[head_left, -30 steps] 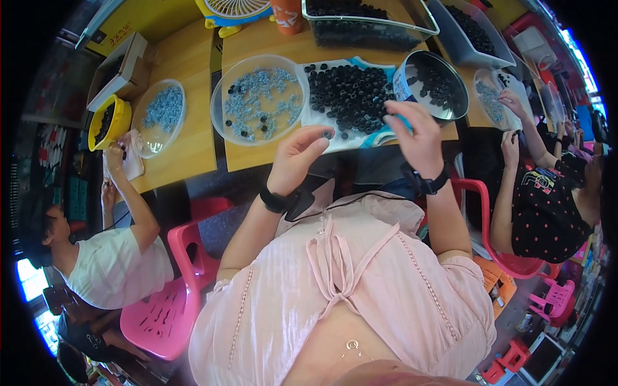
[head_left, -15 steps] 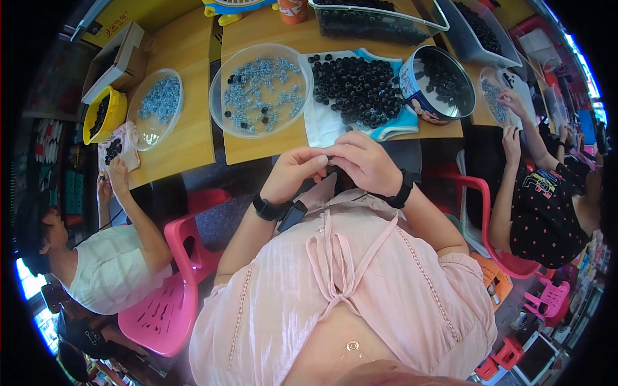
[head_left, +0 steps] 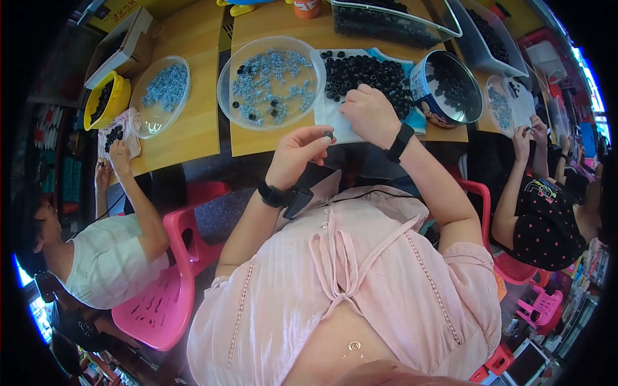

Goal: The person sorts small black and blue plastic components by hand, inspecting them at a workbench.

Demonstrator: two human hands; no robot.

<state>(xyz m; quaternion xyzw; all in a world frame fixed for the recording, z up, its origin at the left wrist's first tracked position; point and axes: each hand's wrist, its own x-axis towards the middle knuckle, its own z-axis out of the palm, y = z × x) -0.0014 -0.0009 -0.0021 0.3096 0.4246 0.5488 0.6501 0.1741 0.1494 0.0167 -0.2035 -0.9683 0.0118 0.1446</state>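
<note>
My left hand (head_left: 296, 153) is above the table's near edge, thumb and forefinger pinching a small round black part (head_left: 329, 134). My right hand (head_left: 370, 116) is over the white and teal cloth (head_left: 330, 114), at the near edge of a heap of small black round parts (head_left: 360, 72). Its fingers are curled together, and what lies between them, if anything, is hidden. Left of the cloth, a shallow clear round tray (head_left: 225, 106) holds many small light-blue pieces (head_left: 264, 74) with a few black parts among them.
A round blue tin (head_left: 420, 87) with black parts stands right of the cloth. Behind are clear bins (head_left: 450, 29) of black parts. Co-workers sit at both sides. On the left are a yellow container (head_left: 123, 96), another round tray (head_left: 187, 96) and a pink chair (head_left: 154, 315).
My hands were together before my chest. Now they are apart: the right has gone forward to the heap, while the left has stayed near its place with the black part showing.
</note>
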